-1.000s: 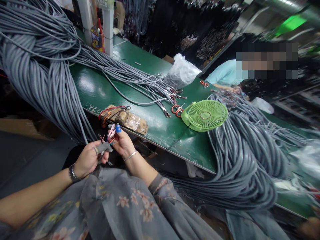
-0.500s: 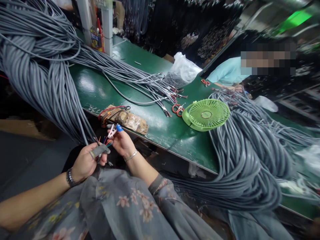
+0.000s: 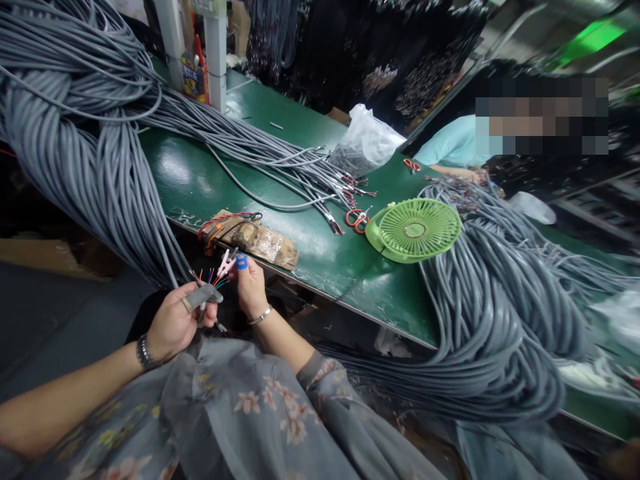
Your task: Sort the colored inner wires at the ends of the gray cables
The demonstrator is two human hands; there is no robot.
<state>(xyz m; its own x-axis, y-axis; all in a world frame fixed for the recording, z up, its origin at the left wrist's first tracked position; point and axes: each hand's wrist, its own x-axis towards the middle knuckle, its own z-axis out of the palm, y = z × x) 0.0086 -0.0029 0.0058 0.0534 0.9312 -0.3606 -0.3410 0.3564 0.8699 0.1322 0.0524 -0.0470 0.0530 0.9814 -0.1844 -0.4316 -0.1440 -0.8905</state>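
Observation:
My left hand is closed around a grey cable end whose thin coloured wires fan out upward. A grey covering with a yellowish band lies along its thumb. Just right of the wires, my right hand has its fingers pressed together, with blue tape round the thumb. A small pale pink clip sits between the wires and the right fingertips. Whether those fingers grip the clip or a thin wire, I cannot tell. Both hands are in front of the table's near edge.
A taped wooden block with red and black leads lies at the green table's edge. Bundles of grey cable hang left; more lie right. Scissors, a green fan and a plastic bag are near. A person works opposite.
My right hand has shifted slightly right, and its fingers have folded in from a more extended pose. The clip has barely moved. My left hand keeps its hold on the cable.

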